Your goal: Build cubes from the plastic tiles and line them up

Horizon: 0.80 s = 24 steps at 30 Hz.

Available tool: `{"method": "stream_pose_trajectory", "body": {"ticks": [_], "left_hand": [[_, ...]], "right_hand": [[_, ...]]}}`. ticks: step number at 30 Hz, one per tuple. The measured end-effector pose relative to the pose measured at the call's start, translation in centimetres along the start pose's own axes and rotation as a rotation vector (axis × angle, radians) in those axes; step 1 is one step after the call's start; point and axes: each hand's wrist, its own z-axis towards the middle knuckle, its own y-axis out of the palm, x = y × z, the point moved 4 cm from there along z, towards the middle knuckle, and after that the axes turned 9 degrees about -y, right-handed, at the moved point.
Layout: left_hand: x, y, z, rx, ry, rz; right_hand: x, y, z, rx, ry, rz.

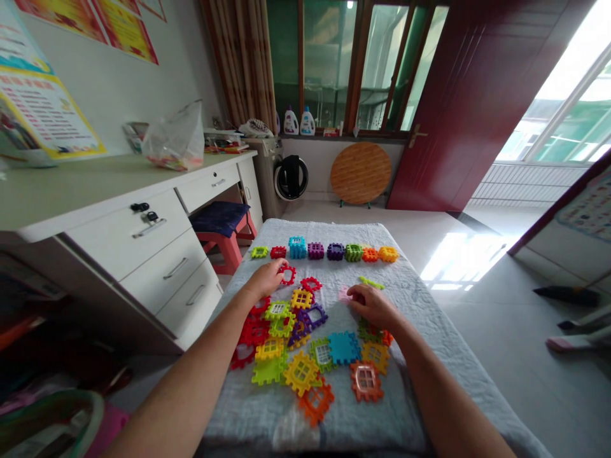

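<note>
My left hand pinches a red plastic building tile with a notched edge and an open middle, left of the table's centre. On the right, my right hand has its fingers closed on a small pale pink piece, which they partly hide. Between the hands lies another red tile. Nearer me is a loose pile with a yellow window tile, a purple tile, a blue tile and an orange tile. A lime green strip lies just beyond my right hand.
Along the far side of the cloth-covered table stands a row of coloured stacks, among them a light blue one and a yellow-orange one. A white desk and a red stool are at the left.
</note>
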Motion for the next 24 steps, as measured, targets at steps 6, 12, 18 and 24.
{"method": "stream_pose_trajectory", "body": {"ticks": [6,12,18,24], "left_hand": [[0.3,0.2,0.4,0.108,-0.075,0.152],[4.9,2.2,-0.3,0.036,0.043,0.205],[6.4,3.8,0.2,-0.01,-0.011,0.209],[4.1,0.1,1.7,0.035,0.051,0.082]], "right_hand": [[0.0,0.0,0.0,0.003,0.007,0.006],[0.1,0.1,0.0,0.009,-0.004,-0.001],[-0.1,-0.1,-0.1,0.001,0.008,-0.007],[-0.3,-0.2,-0.1,0.002,0.0,-0.011]]}}
